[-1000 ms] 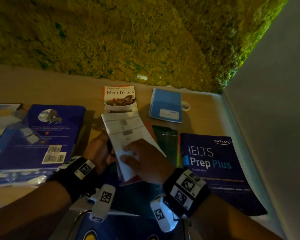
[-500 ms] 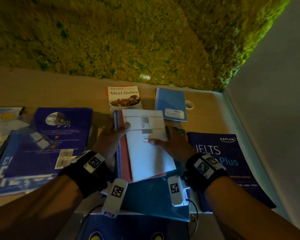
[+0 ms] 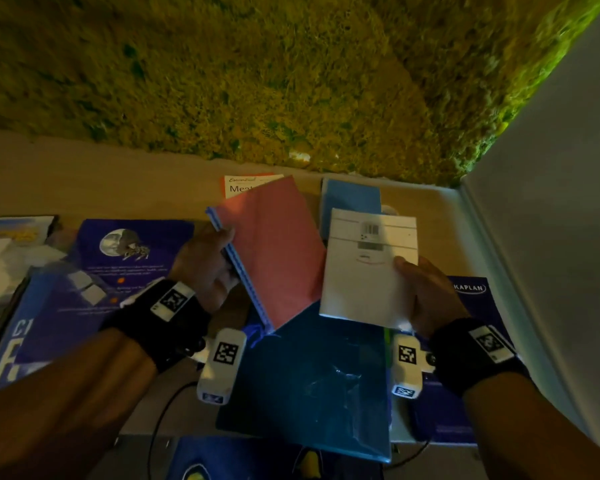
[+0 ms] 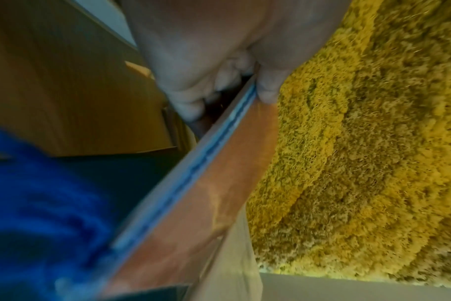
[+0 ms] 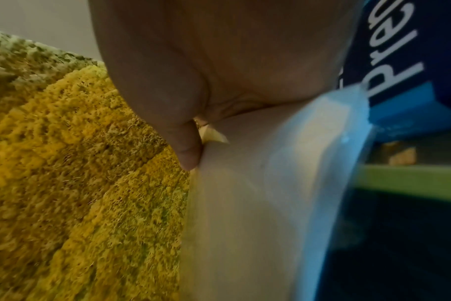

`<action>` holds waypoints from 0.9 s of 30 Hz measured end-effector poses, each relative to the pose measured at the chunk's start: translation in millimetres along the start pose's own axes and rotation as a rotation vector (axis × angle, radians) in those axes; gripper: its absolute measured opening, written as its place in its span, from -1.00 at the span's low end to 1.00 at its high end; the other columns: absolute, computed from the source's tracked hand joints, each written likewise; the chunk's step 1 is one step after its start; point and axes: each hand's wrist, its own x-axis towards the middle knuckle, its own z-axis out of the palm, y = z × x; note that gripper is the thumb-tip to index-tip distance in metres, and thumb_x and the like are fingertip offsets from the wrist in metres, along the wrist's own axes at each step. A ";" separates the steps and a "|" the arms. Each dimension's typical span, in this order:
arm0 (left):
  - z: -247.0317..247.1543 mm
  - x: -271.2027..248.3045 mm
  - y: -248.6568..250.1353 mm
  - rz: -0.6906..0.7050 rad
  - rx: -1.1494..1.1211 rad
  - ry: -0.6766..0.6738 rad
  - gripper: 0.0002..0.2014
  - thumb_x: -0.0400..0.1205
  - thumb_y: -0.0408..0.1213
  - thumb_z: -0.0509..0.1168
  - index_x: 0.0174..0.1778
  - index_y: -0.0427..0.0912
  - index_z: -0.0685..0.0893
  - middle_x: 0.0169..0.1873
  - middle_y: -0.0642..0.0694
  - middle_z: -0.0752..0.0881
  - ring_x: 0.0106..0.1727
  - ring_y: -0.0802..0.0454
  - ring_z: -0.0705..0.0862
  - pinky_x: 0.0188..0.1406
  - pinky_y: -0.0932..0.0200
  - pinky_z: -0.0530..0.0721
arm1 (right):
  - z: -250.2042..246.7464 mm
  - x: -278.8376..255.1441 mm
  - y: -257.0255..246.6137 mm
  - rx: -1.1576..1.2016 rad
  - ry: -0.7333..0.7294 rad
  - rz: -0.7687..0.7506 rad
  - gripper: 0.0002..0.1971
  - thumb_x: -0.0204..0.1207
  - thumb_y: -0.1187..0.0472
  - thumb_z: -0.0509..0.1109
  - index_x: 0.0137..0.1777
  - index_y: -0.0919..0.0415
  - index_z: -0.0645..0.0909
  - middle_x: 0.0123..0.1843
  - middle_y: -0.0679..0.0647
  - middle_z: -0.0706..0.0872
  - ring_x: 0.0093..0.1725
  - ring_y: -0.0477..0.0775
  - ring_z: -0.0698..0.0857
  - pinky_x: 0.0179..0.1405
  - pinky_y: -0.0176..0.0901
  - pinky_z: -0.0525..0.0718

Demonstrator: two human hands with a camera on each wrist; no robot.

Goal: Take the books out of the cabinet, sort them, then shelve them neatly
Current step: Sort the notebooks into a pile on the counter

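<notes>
My left hand (image 3: 219, 251) pinches a thin salmon-pink notebook (image 3: 274, 251) with a blue spine, lifted and tilted above the tabletop. The left wrist view shows the thumb (image 4: 268, 89) on the pink notebook's (image 4: 219, 193) cover and the fingers under it. My right hand (image 3: 416, 289) grips a white booklet (image 3: 364, 268) with a barcode, held apart to the right. In the right wrist view the thumb (image 5: 188, 150) lies on the white booklet (image 5: 245, 203). Beneath both lies a dark blue folder (image 3: 312, 382).
Around the wooden tabletop (image 3: 101, 181) lie a purple moon-cover book (image 3: 118, 271), a Meat Dishes cookbook (image 3: 236, 185), a light blue spiral notebook (image 3: 350, 199) and a Kaplan IELTS book (image 3: 475, 292). A yellow-green shaggy rug (image 3: 257, 81) spreads beyond; a white wall (image 3: 551, 237) stands right.
The two booklets, held together as one stack before, are now split: my left hand carries the pink notebook leftward and tilted, my right hand carries the white booklet to the right.
</notes>
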 end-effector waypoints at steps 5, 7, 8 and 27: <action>12.8 -0.7 8.7 0.125 0.074 -0.139 -0.82 0.60 -0.17 0.42 0.06 -0.12 0.75 -0.28 -0.19 0.76 -0.40 -0.02 0.74 -0.43 0.11 0.73 | -27.6 28.7 -10.7 0.076 -0.016 0.011 -0.79 0.76 0.16 0.30 0.30 0.02 0.69 0.09 0.11 0.91 0.15 0.31 0.80 0.00 0.18 0.76; 17.1 -0.4 7.0 0.173 0.057 -0.101 -0.83 0.67 -0.18 0.35 0.14 -0.09 0.73 -0.39 -0.08 0.77 -0.49 0.02 0.74 -0.61 0.19 0.68 | -34.5 40.0 -15.5 0.114 -0.034 0.014 -0.77 0.76 0.19 0.29 0.31 0.02 0.70 0.13 0.09 0.90 0.22 0.31 0.78 0.07 0.21 0.74; 20.9 -1.2 5.5 0.187 0.035 -0.068 -0.78 0.71 -0.22 0.29 0.25 -0.11 0.69 -0.29 -0.09 0.80 -0.39 -0.02 0.78 -0.52 0.14 0.71 | -36.4 44.2 -18.1 0.136 -0.062 0.025 -0.73 0.77 0.19 0.27 0.37 0.02 0.69 0.19 0.10 0.88 0.26 0.31 0.76 0.11 0.23 0.73; 54.2 -17.5 -31.4 0.001 0.080 -0.314 -0.56 0.64 -0.21 0.32 0.45 -0.23 0.63 0.33 -0.40 0.69 0.29 -0.35 0.71 0.22 -0.28 0.74 | 7.4 42.9 8.7 0.230 -0.401 0.065 -0.42 0.63 0.31 0.32 0.66 0.25 0.40 0.53 0.39 0.63 0.47 0.50 0.63 0.27 0.44 0.74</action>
